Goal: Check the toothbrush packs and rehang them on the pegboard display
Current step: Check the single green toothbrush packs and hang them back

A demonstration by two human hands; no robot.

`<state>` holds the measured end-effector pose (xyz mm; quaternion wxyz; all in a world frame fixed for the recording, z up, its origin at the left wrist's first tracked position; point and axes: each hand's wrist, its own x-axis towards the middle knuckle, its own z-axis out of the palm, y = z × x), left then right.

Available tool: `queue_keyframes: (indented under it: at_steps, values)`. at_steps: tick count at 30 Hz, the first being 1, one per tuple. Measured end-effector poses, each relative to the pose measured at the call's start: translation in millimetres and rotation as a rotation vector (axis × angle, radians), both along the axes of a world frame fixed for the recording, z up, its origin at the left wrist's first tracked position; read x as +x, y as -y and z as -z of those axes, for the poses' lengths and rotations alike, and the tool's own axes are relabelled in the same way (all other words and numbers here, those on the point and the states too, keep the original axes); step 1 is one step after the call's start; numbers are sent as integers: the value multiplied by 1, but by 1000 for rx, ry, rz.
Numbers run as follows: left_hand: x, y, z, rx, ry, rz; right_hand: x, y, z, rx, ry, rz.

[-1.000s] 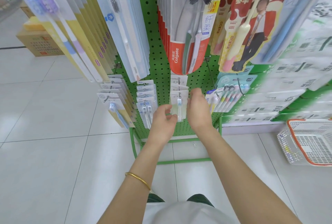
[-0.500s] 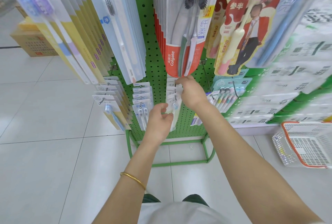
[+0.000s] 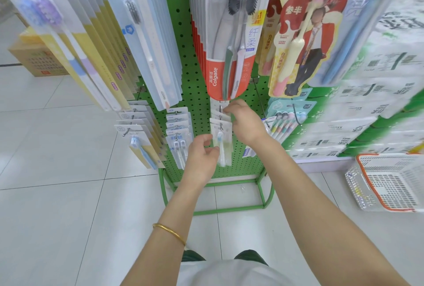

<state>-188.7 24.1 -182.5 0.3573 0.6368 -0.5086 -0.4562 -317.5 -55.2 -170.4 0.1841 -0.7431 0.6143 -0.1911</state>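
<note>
A row of small clear toothbrush packs (image 3: 222, 138) hangs on one peg low on the green pegboard (image 3: 195, 93). My right hand (image 3: 244, 122) pinches the top cards of these packs at the peg, just under the red Colgate packs (image 3: 226, 56). My left hand (image 3: 202, 155) pinches the lower left edge of the front pack, whose blue-and-white brush shows. More small packs (image 3: 177, 134) hang to the left of it.
Long toothbrush packs (image 3: 75, 40) hang close overhead at left, and Canban packs (image 3: 296, 33) at right. A white basket with an orange rim (image 3: 390, 180) sits on the floor at right. A cardboard box (image 3: 34, 60) stands far left. The green stand frame (image 3: 229, 210) rests on white tiles.
My right hand rose from beside the front pack to the pack tops at the peg. My left hand stayed on the front pack's lower left edge.
</note>
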Motion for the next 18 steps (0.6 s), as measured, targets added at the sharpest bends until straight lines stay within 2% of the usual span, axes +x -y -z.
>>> queue_keyframes:
  at_steps: [18]
  values:
    - [-11, -5, 0, 15, -7, 12, -5, -17, -12, 4, 73, -6]
